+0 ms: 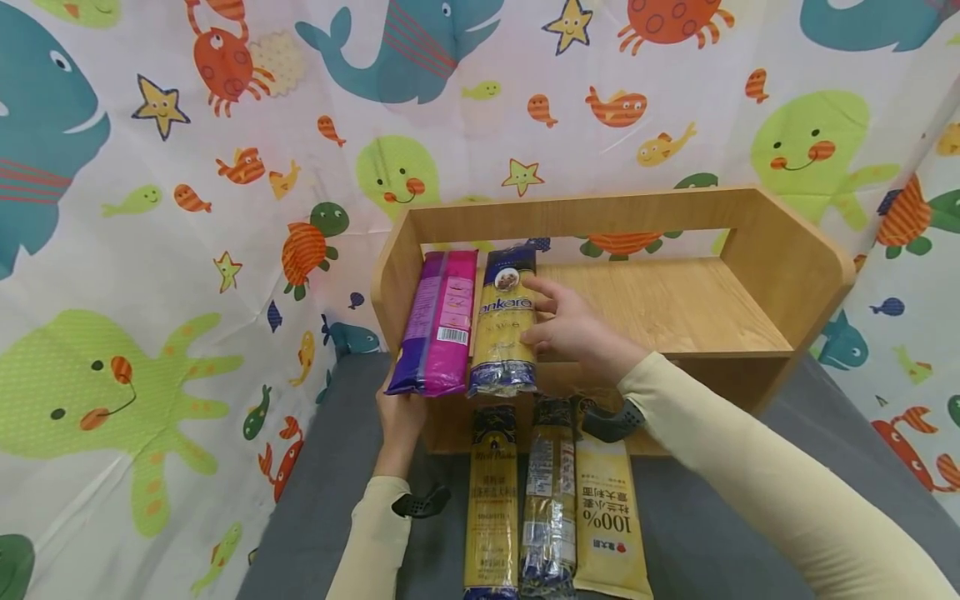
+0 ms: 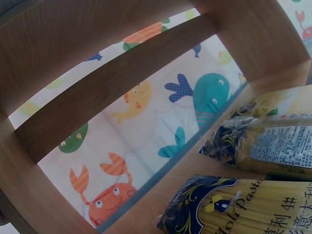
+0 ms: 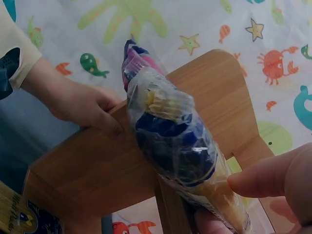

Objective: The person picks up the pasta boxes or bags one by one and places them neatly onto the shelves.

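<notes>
My right hand grips a yellow and blue "ankara" pasta pack along its right edge. In the right wrist view the thumb presses one side of this pack while a fingertip shows below it. The pack stands tilted at the front of the upper board of a wooden shelf. To its left leans a pink and purple pack, against the shelf's side panel. My left hand holds the shelf's front left edge below the pink pack, its thumb over the wood in the right wrist view.
Below, in front of the shelf, lie a yellow Moli Pasta pack, a clear-wrapped pasta pack and a cream pack, on a grey surface. A sea-animal curtain hangs behind.
</notes>
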{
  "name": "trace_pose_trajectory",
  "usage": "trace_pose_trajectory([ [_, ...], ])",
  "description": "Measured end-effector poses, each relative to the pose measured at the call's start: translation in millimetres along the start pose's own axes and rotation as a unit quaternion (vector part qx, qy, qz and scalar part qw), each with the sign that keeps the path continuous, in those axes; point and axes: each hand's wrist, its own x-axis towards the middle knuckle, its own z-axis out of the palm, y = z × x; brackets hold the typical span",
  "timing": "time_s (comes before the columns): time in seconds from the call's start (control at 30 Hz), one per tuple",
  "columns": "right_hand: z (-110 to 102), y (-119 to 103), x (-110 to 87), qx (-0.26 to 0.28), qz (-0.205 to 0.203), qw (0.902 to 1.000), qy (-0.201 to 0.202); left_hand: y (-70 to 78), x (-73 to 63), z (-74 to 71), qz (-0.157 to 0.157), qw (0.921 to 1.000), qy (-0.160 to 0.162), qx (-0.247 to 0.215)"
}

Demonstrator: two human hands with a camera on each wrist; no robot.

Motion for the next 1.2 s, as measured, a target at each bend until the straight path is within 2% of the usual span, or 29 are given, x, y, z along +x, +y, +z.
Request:
trace_pose_trajectory([
  [0.27,2.9,-2.1,4.6,-0.053,0.002,0.9986,-0.006,2.1,1.3,0.6,-0.018,0.9998,0.001,-0.003],
  [0.47,5.5,1.2,7.5,-0.091,-0.032,0.9953,-0.012,0.2,1.1,2.1,-0.018,0.9998,0.001,-0.003],
  [0.53,6.6,2.8,7.4,-0.123,-0.056,0.9908,-0.010,0.2,0.9,2.3,-0.019,0.9998,0.001,-0.006],
  [0.63,7.4,4.1,5.6,-0.186,-0.087,0.9787,0.001,-0.7,0.4,2.9,-0.019,0.9998,0.001,0.000],
  [0.73,8.0,3.9,1.8,-0.221,-0.093,0.9708,-0.005,-1.1,-0.7,3.0,-0.014,0.9999,0.004,0.006],
  [0.9,9.7,3.6,-3.2,-0.216,-0.077,0.9727,-0.038,-0.9,-1.8,2.0,-0.013,0.9999,0.008,0.002],
  [1.07,9.8,1.1,-6.5,-0.228,-0.070,0.9705,-0.033,0.6,-1.7,1.3,-0.023,0.9997,-0.001,0.001],
  [1.2,8.7,-1.2,-10.7,-0.242,-0.079,0.9666,-0.029,2.0,-0.8,1.3,-0.017,0.9998,0.002,0.004],
])
